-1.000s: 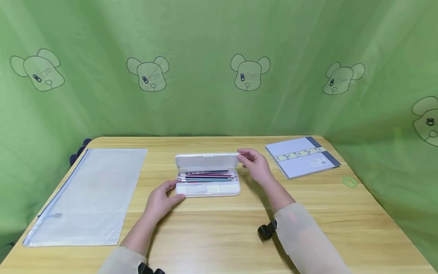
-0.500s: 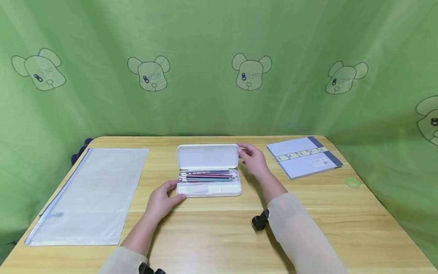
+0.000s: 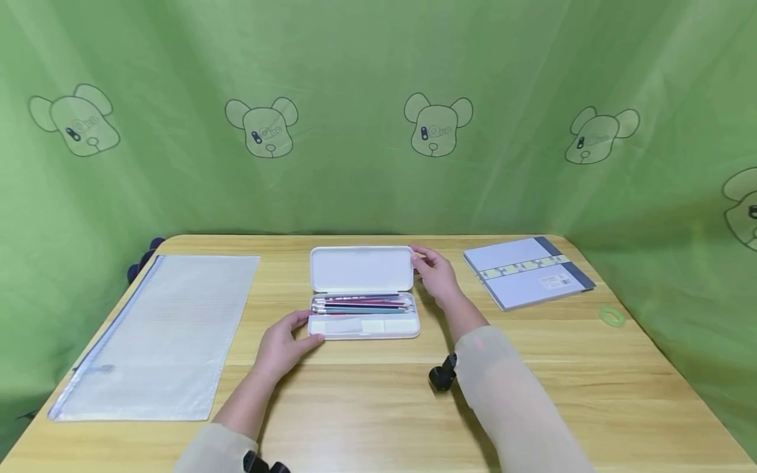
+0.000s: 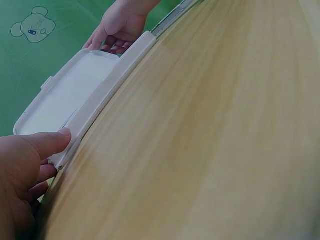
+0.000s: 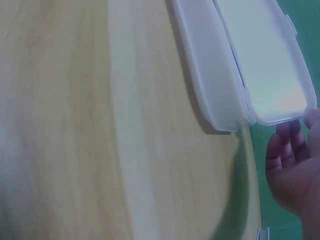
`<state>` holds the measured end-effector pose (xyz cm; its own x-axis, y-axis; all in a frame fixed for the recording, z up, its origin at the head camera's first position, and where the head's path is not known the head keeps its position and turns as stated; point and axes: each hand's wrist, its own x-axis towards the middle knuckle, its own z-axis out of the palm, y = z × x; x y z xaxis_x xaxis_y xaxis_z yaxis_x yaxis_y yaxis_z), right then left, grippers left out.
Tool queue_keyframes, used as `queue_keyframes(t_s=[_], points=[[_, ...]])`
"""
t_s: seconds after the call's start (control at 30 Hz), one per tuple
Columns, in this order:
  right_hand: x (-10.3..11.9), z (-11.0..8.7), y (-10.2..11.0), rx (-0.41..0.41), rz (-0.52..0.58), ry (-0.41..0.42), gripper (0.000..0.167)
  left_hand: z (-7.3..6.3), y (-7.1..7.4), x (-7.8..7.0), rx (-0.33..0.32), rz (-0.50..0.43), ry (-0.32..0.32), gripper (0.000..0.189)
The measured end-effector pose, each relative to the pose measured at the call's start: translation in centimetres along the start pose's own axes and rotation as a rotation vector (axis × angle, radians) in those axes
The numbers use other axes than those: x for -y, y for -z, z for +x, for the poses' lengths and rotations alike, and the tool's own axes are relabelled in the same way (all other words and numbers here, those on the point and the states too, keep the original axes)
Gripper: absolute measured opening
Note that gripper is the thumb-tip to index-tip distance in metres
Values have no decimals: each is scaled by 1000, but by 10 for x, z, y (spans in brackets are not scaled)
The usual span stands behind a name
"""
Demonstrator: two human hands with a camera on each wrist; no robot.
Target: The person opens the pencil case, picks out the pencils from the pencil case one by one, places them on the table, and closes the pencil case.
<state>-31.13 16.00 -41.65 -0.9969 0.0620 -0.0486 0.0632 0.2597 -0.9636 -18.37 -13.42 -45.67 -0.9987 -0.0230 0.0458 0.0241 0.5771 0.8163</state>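
Note:
A white pencil case (image 3: 405, 327) lies in the middle of the table with its lid (image 3: 362, 269) raised on the far side. Several pencils (image 3: 361, 306) are in its back section, and a pale flat piece (image 3: 345, 326) is in the front one. My left hand (image 3: 280, 346) grips the case's left end, thumb on the front rim, as the left wrist view also shows. At the lid's upper right corner, my right hand (image 3: 439, 276) pinches the edge between thumb and fingers. In the right wrist view the fingers (image 5: 285, 145) are partly behind the lid.
A translucent zip pouch (image 3: 160, 335) covers the table's left side. Notebooks with a patterned band (image 3: 526, 276) lie at the back right, near a green ring (image 3: 612, 316). Behind the table (image 3: 367, 407) hangs a green curtain (image 3: 349, 184).
The right hand has swung the lid further up and back, so more of its inner face shows. The left hand has kept its hold on the case.

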Motion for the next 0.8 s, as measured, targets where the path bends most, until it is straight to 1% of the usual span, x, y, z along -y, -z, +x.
queue_keyframes(t_s=[0.27,0.4,0.67,0.8], points=[[4,-7,7,12,-1,13,37,0,1,0,5,9,0,57],[5,-11,10,16,-6,44,37,-1,1,-1,4,15,1,57],[6,-24,20,6,-78,123,41,-1,0,-3,8,7,2,57],[4,-33,23,44,-84,154,41,-1,1,-2,5,10,2,57]])
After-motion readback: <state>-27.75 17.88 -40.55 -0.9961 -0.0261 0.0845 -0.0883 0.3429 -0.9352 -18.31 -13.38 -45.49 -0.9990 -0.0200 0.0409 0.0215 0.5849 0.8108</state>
